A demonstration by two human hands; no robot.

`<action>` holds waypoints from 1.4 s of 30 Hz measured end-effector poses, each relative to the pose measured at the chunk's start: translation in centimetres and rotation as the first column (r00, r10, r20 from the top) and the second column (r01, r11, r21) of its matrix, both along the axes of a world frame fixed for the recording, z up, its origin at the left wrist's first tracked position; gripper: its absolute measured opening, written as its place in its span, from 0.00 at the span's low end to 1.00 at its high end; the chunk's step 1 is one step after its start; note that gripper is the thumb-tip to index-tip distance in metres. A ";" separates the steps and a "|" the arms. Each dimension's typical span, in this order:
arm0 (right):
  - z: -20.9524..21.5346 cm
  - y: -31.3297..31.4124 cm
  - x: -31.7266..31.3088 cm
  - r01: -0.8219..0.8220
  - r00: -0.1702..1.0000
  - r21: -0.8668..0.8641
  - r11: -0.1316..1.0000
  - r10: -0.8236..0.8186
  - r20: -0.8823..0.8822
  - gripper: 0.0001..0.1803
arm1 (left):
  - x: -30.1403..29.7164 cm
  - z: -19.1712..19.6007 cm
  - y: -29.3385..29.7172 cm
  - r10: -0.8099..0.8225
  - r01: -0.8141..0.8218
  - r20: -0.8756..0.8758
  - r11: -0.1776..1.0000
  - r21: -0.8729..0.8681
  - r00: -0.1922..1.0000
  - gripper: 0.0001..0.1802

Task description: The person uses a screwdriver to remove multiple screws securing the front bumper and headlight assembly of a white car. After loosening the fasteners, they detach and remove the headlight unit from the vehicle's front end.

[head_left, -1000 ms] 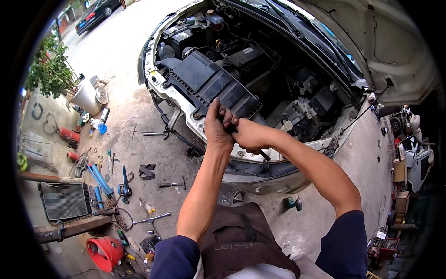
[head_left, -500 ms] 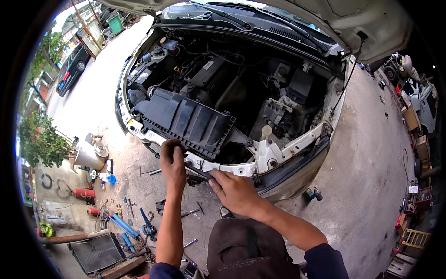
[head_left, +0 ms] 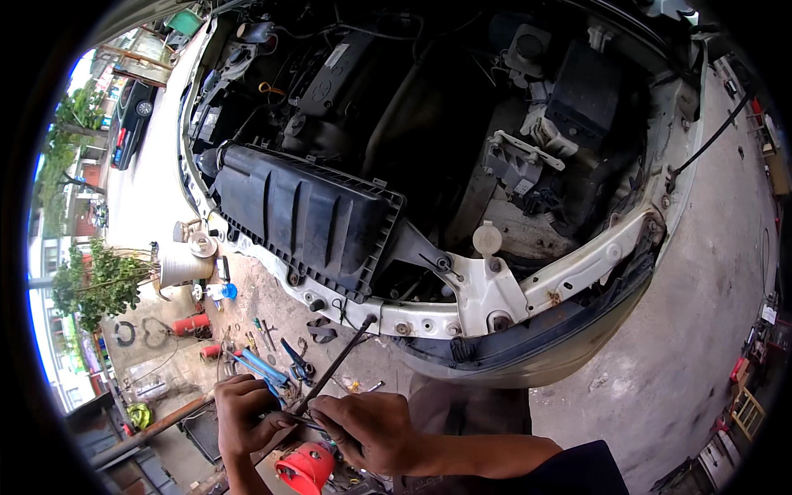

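Observation:
Both my hands are low in the picture, in front of the car. My left hand (head_left: 247, 414) is closed at the lower end of a long dark rod (head_left: 334, 365) with a thicker tip, perhaps a socket wrench. My right hand (head_left: 363, 425) pinches the rod close beside it, where a thin dark piece shows between the hands. The rod slants up and right, its tip over the pale front crossmember (head_left: 429, 320); whether it touches cannot be told. Behind that lies a black ribbed air filter housing (head_left: 289, 210), in the engine bay.
A red bucket (head_left: 305, 469) stands below my hands. On the floor at left lie blue tools (head_left: 262, 367) and red cylinders (head_left: 191, 324), near a potted plant (head_left: 103, 276). The headlight (head_left: 561, 355) juts out at right. A prop rod (head_left: 718, 136) rises at the right fender.
My hands have come down and left, away from the front crossmember. The rod, before lying across the car's front, now slants from my hands up to it. The view has moved closer to the engine.

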State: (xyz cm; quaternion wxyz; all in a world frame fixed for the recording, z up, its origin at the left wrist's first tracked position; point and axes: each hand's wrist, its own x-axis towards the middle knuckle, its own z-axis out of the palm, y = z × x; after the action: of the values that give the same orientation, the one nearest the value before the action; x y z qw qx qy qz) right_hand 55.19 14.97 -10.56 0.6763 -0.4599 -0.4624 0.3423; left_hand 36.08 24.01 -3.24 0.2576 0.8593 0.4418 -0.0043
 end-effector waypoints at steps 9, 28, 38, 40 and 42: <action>1.8 10.1 -0.1 -0.342 0.930 -0.272 0.899 0.366 0.040 0.09 | 0.2 -2.1 -10.9 0.758 -0.646 0.223 0.643 -0.412 0.612 0.27; 5.5 12.5 -3.8 -0.716 0.487 -0.474 0.513 0.853 0.188 0.26 | 12.1 -3.1 -11.9 0.944 -0.177 0.319 0.301 -0.937 -0.083 0.21; 7.5 -0.2 -0.5 -0.113 0.694 -0.386 0.916 0.351 0.629 0.21 | 8.5 -8.4 -9.0 0.685 -0.063 0.703 0.723 -0.688 0.189 0.22; 7.1 -0.6 -1.9 -0.027 0.750 -0.407 0.913 0.288 0.596 0.18 | 9.3 -9.7 -9.6 0.690 0.077 0.712 0.709 -0.701 0.133 0.18; 6.1 -1.0 -3.2 0.055 0.712 -0.360 0.931 0.216 0.668 0.17 | 10.3 -11.0 -10.7 0.634 0.118 0.773 0.770 -0.627 -0.029 0.21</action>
State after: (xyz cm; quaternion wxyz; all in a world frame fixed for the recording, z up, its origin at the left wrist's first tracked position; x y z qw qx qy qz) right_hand 51.97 13.96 -4.45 0.3419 -0.6475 -0.6334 0.2505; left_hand 46.38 13.27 -14.25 0.7046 0.3948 0.2776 0.5202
